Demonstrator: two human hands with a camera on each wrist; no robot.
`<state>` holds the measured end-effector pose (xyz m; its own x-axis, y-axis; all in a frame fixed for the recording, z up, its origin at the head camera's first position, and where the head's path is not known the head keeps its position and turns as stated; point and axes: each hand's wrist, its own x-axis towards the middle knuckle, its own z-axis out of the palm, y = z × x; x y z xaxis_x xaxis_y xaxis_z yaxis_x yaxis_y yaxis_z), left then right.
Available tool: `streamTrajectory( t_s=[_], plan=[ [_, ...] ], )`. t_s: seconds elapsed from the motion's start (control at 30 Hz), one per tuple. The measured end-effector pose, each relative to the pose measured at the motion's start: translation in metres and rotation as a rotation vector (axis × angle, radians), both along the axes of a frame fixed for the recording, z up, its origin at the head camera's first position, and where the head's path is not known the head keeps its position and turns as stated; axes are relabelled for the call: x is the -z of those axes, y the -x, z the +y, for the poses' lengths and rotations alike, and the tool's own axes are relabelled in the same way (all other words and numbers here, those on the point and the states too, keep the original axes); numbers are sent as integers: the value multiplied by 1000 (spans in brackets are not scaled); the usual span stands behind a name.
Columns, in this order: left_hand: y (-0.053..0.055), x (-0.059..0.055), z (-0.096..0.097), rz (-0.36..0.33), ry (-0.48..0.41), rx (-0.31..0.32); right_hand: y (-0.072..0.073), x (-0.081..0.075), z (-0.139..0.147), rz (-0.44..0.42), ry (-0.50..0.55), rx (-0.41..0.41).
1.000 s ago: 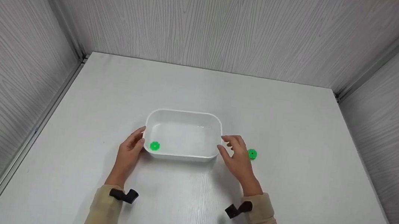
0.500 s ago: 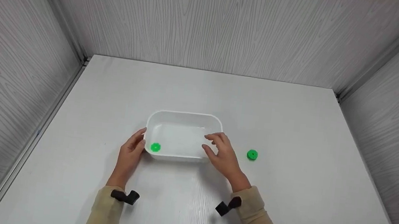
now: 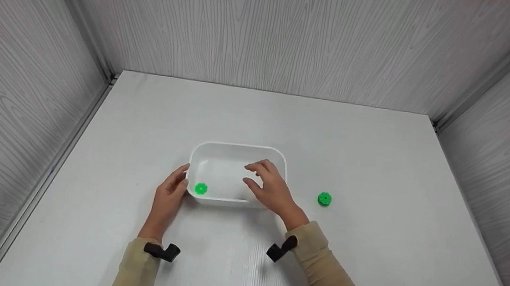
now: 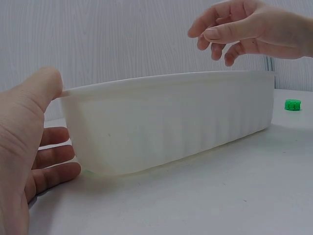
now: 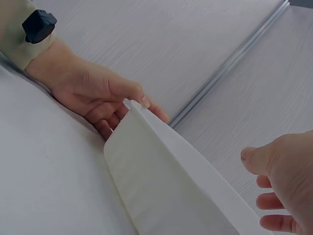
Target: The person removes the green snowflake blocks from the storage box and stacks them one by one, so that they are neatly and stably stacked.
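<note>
A white plastic basin with rounded corners sits on the white table, one green disc with a notched edge inside at its near left corner. At the basin's left end my left hand holds on, thumb at the rim and fingers against the outer wall. My right hand hovers over the right part of the basin, fingers loosely bent and thumb apart, with nothing between them. In the left wrist view it hangs above the rim. A second green notched disc lies on the table right of the basin.
The table is enclosed by a grey wood-grain back panel and side panels. A black wrist camera is strapped at each sleeve cuff.
My right hand has moved left from the basin's right end to above its inside, uncovering the disc on the table. The left hand stays at the left end.
</note>
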<state>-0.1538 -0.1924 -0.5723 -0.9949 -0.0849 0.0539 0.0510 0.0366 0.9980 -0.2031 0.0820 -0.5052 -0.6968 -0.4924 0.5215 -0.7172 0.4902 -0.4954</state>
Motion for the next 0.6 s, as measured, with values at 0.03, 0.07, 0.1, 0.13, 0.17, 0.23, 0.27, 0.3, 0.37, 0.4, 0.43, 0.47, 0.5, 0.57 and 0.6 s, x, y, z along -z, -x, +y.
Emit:
streamTrajectory(
  t_s=[0.03,0.07,0.1,0.13,0.17,0.23,0.27,0.3,0.37,0.4,0.43,0.47,0.5,0.57,0.6],
  plan=[
    [-1,-2,0,-2,-11,8,2,0,-2,-19,-7,-13],
    [-2,-5,0,-2,-23,14,4,0,-5,-47,-12,-25],
    [-3,-8,0,1,-33,19,6,1,-7,-81,-14,-38],
    [-4,-12,1,5,-38,26,8,1,-9,-115,-17,-49],
    [-5,-16,2,10,-45,33,11,1,-11,-152,-19,-58],
    [-6,-21,3,19,-45,39,15,1,-16,-221,-36,-72],
    [-7,-22,3,20,-45,39,17,0,-18,-250,-47,-78],
    [-7,-22,3,20,-46,39,19,0,-20,-269,-65,-85],
    [-5,-18,2,14,-51,32,22,-2,-24,-299,-100,-103],
    [-4,-14,1,10,-50,26,23,-2,-25,-312,-121,-110],
    [-3,-11,0,6,-45,18,25,-3,-27,-323,-138,-126],
    [-2,-7,0,2,-37,11,27,-3,-28,-336,-153,-145],
    [-1,-4,0,0,-25,4,28,-4,-30,-349,-165,-167],
    [0,1,0,0,11,-9,33,-4,-32,-380,-187,-210],
    [0,3,0,0,24,-14,35,-3,-33,-396,-199,-233]
  ],
)
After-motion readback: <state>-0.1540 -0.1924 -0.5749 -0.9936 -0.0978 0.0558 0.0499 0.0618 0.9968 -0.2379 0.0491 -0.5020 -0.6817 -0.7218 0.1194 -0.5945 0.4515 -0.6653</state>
